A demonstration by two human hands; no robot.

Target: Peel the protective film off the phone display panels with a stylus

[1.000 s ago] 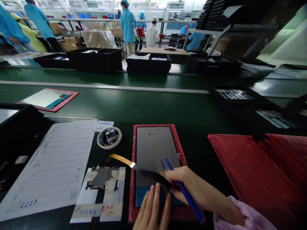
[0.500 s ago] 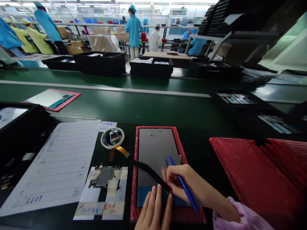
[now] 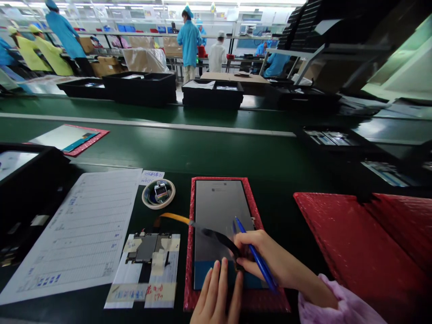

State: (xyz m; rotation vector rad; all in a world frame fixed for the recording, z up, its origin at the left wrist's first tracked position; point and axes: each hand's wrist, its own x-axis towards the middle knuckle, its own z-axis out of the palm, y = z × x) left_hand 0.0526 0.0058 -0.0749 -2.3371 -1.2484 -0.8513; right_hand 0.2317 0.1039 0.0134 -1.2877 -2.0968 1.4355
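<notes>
A dark grey display panel [image 3: 219, 220] with a blue strip along its near end lies face down on a red bubble-wrap mat [image 3: 222, 178]. My right hand [image 3: 259, 254] pinches a blue pen [image 3: 258, 261] together with the end of a black flex ribbon [image 3: 216, 237], whose orange tail [image 3: 175, 218] reaches left over the mat's edge. Fingertips of my left hand [image 3: 218, 292] rest on the panel's blue strip. A circuit board [image 3: 146, 249] lies taped to white paper left of the mat.
A tape roll [image 3: 158, 194] holding a small metal counter stands beyond the board. A printed form [image 3: 77, 234] lies to the left, beside a black tray [image 3: 27, 180]. A red padded sleeve [image 3: 337, 234] lies to the right. Beyond is a green conveyor [image 3: 168, 148], with co-workers further back.
The orange tail of the ribbon has swung away from the tape roll and now stretches straighter to the left. My hands have barely moved.
</notes>
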